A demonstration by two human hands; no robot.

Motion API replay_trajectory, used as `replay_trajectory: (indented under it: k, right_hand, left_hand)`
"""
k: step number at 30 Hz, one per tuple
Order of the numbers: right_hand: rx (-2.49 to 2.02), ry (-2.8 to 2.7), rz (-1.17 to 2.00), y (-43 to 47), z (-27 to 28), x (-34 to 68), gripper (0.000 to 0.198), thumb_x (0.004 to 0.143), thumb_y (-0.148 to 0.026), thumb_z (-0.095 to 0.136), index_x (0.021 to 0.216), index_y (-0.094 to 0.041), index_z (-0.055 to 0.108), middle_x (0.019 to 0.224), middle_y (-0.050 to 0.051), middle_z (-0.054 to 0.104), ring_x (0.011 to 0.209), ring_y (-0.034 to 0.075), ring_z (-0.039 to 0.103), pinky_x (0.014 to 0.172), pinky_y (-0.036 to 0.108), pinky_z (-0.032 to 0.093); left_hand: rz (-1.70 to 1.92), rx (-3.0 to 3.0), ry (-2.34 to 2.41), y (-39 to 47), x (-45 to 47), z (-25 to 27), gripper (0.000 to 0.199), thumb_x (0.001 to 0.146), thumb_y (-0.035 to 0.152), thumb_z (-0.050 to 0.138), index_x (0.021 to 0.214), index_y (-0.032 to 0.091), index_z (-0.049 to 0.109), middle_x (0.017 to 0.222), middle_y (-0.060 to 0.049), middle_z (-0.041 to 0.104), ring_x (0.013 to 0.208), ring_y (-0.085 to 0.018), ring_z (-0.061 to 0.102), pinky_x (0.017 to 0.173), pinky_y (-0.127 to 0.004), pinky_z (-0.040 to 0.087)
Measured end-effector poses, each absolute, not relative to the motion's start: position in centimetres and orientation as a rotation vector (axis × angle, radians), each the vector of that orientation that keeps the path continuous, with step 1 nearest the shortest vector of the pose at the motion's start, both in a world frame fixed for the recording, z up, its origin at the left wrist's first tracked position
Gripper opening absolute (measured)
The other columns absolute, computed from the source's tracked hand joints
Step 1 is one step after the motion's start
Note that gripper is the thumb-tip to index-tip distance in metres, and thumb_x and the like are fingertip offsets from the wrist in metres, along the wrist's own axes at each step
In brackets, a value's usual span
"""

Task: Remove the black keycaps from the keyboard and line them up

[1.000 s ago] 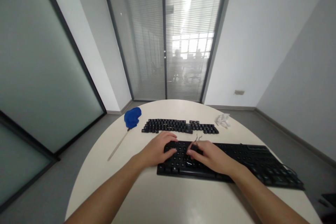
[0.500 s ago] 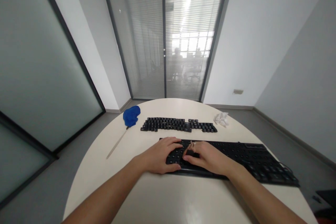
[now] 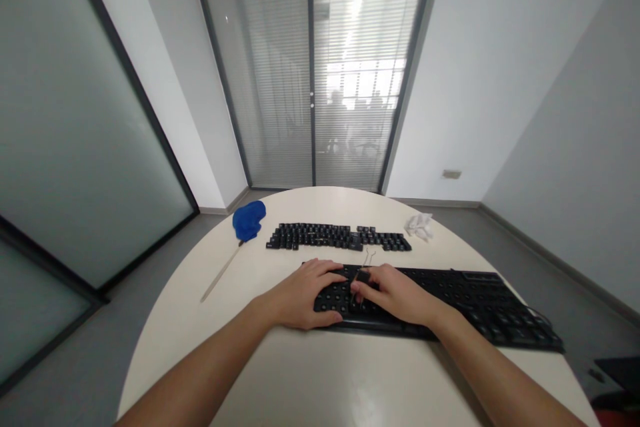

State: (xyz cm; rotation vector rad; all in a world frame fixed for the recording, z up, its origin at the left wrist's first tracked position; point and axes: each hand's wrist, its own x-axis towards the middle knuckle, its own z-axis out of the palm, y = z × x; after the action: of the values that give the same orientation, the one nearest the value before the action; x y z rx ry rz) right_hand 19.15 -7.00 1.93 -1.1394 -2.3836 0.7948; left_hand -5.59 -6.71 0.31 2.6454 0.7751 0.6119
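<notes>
My left hand [image 3: 310, 295] spans the left end of a black keyboard [image 3: 473, 297]. Its thumb lies along the front and its fingers reach over the back, gripping it. At this end the keyboard's keys are off and rows of small round sockets show; keycaps are still on at the right end. In my right hand [image 3: 395, 290], thumb and fingers pinch a wire keycap puller [image 3: 369, 257], whose two thin wire ends stick out away from me. A small black piece [image 3: 363, 275] shows between the fingers; whether it is the handle or a keycap I cannot tell.
Loose black keycaps [image 3: 315, 236] lie in rows behind the keyboard on the round white table [image 3: 300, 373]. At the back left is a blue cloth [image 3: 249, 220] on a thin stick [image 3: 220, 273]. A crumpled white tissue [image 3: 419, 226] sits at the back right.
The puller's wire ends, close to my right fingers before, now point away towards the loose keycaps. My right fingers have shifted around it. My left hand stays in place.
</notes>
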Motion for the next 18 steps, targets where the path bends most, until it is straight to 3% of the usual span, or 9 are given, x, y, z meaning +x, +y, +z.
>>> replay_trajectory:
  k: [8, 14, 18]
  right_hand:
    - [-1.136, -2.192, 0.892, -6.2, 1.0, 19.2, 0.046, 0.096, -0.051, 0.049, 0.076, -0.016, 0.071, 0.074, 0.004, 0.074, 0.07, 0.018, 0.066, 0.067, 0.027, 0.046]
    - [-1.17, -2.105, 0.776, -6.2, 0.9, 19.0, 0.043, 0.096, -0.05, 0.049, 0.081, -0.017, 0.072, 0.077, 0.004, 0.075, 0.072, 0.019, 0.066, 0.068, 0.028, 0.045]
    - [-1.125, -2.077, 0.748, -6.6, 1.2, 18.4, 0.037, 0.096, -0.047, 0.051, 0.088, -0.019, 0.073, 0.083, 0.003, 0.075, 0.078, 0.02, 0.067, 0.072, 0.028, 0.047]
  left_hand:
    - [0.59, 2.598, 0.787, -6.6, -5.6, 0.2, 0.063, 0.078, 0.044, 0.072, 0.134, 0.024, 0.053, 0.145, -0.013, 0.048, 0.134, -0.032, 0.043, 0.114, -0.053, 0.03]
    - [0.812, 2.36, 0.898, -6.1, -4.5, -0.6, 0.028, 0.086, 0.031, 0.067, 0.113, 0.023, 0.063, 0.123, -0.008, 0.064, 0.116, -0.025, 0.056, 0.106, -0.043, 0.04]
    - [0.887, 2.259, 0.979, -5.9, -3.8, -1.1, 0.02, 0.083, 0.025, 0.07, 0.103, 0.021, 0.066, 0.106, -0.004, 0.07, 0.102, -0.023, 0.06, 0.096, -0.038, 0.045]
